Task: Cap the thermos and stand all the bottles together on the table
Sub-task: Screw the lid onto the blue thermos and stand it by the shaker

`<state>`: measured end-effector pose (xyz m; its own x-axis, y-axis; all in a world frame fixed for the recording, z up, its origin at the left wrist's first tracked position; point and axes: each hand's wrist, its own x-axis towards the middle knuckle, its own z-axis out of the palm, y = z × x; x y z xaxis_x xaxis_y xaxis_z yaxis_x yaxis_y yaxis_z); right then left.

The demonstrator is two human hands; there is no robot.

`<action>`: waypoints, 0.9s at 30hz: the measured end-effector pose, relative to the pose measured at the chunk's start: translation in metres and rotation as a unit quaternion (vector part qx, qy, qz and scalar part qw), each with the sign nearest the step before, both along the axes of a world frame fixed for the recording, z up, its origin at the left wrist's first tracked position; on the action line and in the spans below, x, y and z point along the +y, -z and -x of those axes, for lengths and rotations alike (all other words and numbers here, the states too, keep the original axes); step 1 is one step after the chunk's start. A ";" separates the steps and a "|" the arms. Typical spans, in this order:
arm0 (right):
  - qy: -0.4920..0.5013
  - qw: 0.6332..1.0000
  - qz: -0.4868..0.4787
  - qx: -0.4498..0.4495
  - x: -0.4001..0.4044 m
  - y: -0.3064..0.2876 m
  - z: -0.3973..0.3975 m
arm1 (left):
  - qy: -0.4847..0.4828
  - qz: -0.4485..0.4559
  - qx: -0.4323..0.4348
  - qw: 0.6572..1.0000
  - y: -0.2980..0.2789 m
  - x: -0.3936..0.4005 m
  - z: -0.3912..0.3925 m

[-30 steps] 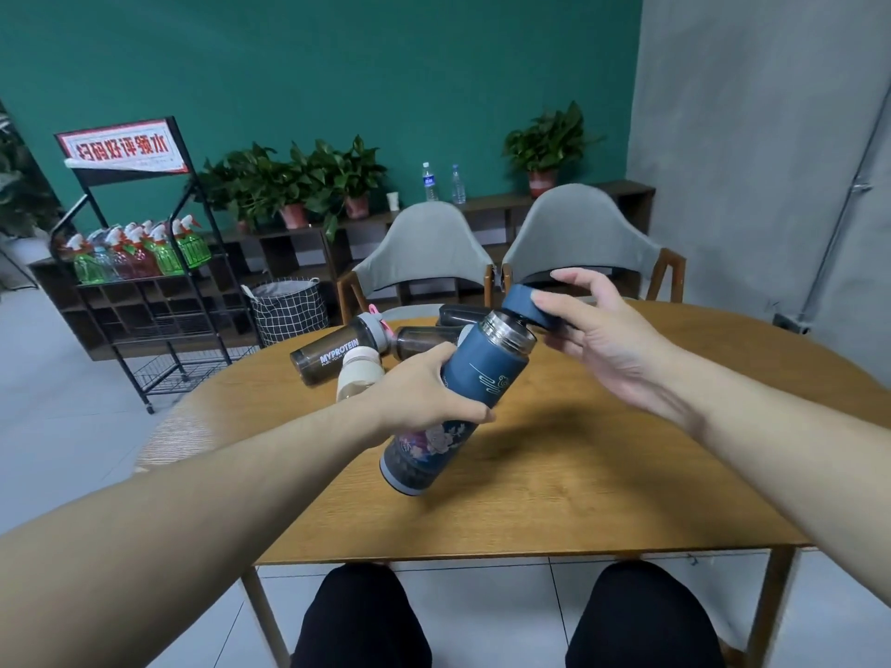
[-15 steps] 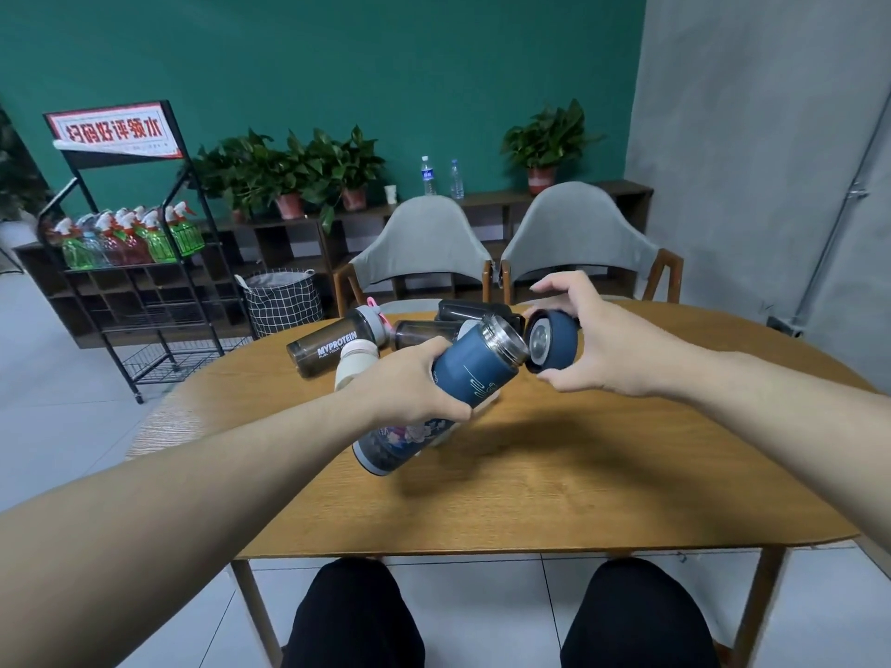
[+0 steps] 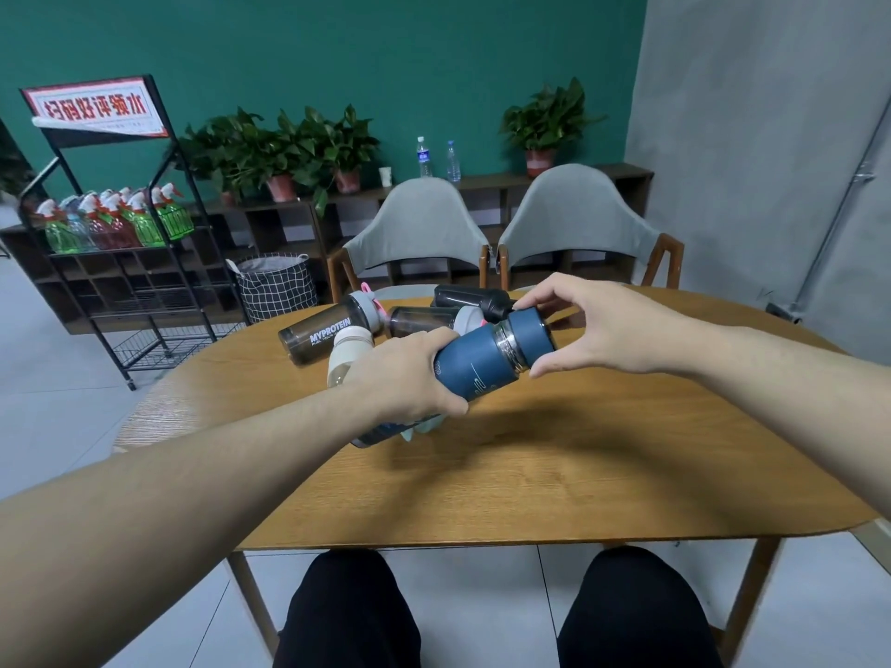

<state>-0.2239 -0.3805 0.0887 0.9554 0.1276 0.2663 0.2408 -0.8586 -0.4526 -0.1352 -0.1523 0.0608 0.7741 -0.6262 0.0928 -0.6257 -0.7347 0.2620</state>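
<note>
I see my left hand (image 3: 410, 373) wrapped round the thermos (image 3: 475, 368), tilted above the table (image 3: 554, 474) with its mouth toward 2 o'clock. My right hand (image 3: 593, 325) pinches the cap (image 3: 530, 335) onto that mouth. Other bottles (image 3: 323, 332) lie at 11 o'clock.

Both hands out front, meeting in the middle

Left hand (image 3: 410, 373) is wrapped tight around the thermos (image 3: 475, 366), forearm stretched out. Right hand (image 3: 590, 325) comes in from the other side, thumb and fingers pinching the cap (image 3: 530, 332) at its tip.
</note>
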 end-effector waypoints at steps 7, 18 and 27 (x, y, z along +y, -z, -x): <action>0.023 0.996 -0.063 0.051 0.002 0.008 -0.008 | 0.007 -0.011 -0.066 0.998 0.007 -0.009 -0.003; 0.035 0.996 -0.048 0.066 -0.007 0.019 -0.003 | 0.016 -0.042 -0.046 0.998 0.012 -0.019 -0.007; -0.015 0.998 -0.017 0.052 -0.007 0.030 0.004 | 0.024 -0.036 -0.068 0.997 0.011 -0.021 -0.010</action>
